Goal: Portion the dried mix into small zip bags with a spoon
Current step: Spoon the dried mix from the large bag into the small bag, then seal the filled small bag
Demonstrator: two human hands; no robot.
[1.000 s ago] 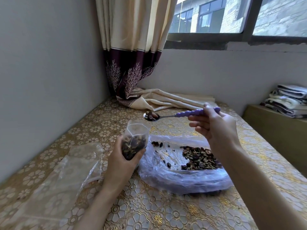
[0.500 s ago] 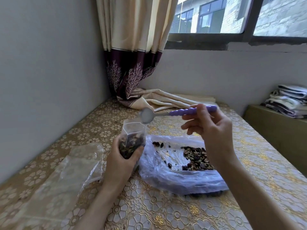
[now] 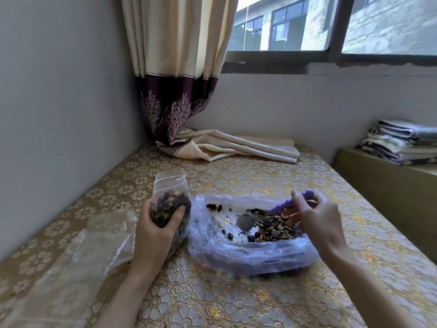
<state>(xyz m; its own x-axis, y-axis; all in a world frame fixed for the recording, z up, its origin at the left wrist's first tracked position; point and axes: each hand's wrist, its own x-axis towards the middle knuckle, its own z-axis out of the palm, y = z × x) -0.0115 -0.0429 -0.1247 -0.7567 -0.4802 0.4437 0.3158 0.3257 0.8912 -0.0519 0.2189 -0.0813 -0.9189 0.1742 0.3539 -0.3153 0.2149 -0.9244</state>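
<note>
Two bare hands work over a table point(image 3: 236, 304) covered with a gold flowered cloth, and the order here goes from the big things to the small. Just left of the left hand point(image 3: 156, 235), a heap of clear plastic bags point(image 3: 78, 261) lies flat on the cloth. Between the two hands sits a large bluish plastic bag point(image 3: 250, 254), wide open, with the dried mix point(image 3: 272, 227) piled inside it, directly below the right hand's fingers. The left hand is closed around a small zip bag point(image 3: 170, 200); the thumb presses on its front and the fingers wrap behind it. This bag stands upright, its mouth open above the grip, and it is about half full of the mix. The right hand point(image 3: 316, 221) pinches the purple beaded handle of a spoon point(image 3: 246, 222) between thumb and fingertips. The metal bowl of the spoon points away from this grip toward the left hand and is low inside the large bag, at the edge of the pile.
</note>
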